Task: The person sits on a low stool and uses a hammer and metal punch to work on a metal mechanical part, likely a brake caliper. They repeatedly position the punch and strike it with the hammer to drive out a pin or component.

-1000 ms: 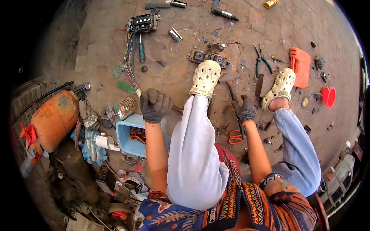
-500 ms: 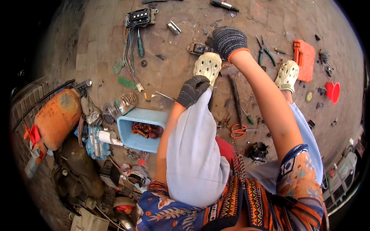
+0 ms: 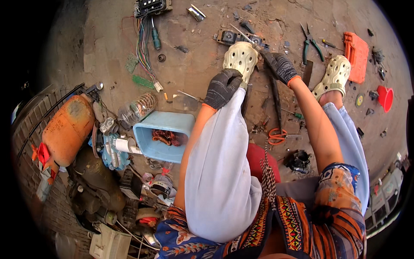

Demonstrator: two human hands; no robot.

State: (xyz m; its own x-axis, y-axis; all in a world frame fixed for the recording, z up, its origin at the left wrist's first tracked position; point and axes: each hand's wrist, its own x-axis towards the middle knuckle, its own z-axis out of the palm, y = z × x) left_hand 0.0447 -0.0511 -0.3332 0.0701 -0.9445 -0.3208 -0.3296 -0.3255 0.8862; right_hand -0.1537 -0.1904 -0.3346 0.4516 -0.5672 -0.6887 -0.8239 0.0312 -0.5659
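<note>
My gloved left hand (image 3: 221,90) is curled on the light-blue trouser leg (image 3: 217,155) just above the cream clog (image 3: 239,58). My gloved right hand (image 3: 279,65) grips a tool with a long thin metal shaft (image 3: 241,33), its handle mostly hidden by the fingers. The shaft reaches over a dark metal part (image 3: 226,37) with square recesses, lying against the front of that clog. A long dark handle (image 3: 274,99) lies below my right hand; its upper end is partly hidden.
Pliers (image 3: 311,43), an orange case (image 3: 355,58) and a red funnel (image 3: 385,98) lie right. Left are a wired electronic unit (image 3: 151,6), a screwdriver (image 3: 156,39), a blue tub (image 3: 164,118), an orange canister (image 3: 69,129) and piled parts. Orange scissors (image 3: 277,136) lie between my legs.
My right hand went from the long dark handle forward over the metal part, then drew back holding the thin-shafted tool. My left hand moved onto the trouser leg. The view has shifted slightly.
</note>
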